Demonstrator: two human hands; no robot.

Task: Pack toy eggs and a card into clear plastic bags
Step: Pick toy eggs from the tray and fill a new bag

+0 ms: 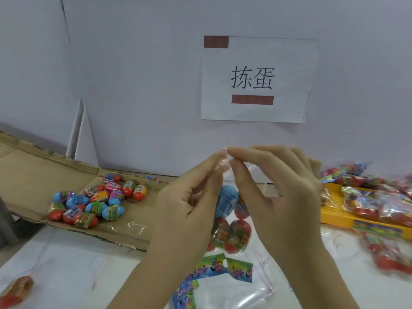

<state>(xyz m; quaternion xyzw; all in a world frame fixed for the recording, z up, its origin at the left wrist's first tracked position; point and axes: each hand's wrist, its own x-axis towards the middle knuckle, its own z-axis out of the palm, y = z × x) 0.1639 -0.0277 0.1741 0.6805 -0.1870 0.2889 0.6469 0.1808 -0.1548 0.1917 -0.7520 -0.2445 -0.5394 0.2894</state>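
We hold a clear plastic bag [223,163] up in the middle of the view. Our left hand [185,210] and right hand [281,197] each pinch its top edge between thumb and forefinger, fingertips almost touching, the other fingers loosely curled.

Inside the bag, a blue toy egg [225,201] sits uppermost, with red toy eggs [236,237] in printed wrappers below it. We cannot tell whether a card is inside.

Directly below the bag, brightly printed cards [239,268] lie on a stack of empty clear bags [225,295] on the white table [73,270].

Left of the bag, a flattened cardboard flap [33,175] carries a heap of loose toy eggs [93,201], red and blue, all wrapped. Far below and left of the bag, one more egg [16,291] lies blurred at the edge of view.

Right of the bag, a yellow tray [334,214] holds filled bags [379,197] of eggs, and more spill onto the table beside it.

Above the bag, a paper sign [254,79] reading 拣蛋 is fixed to the pale wall.
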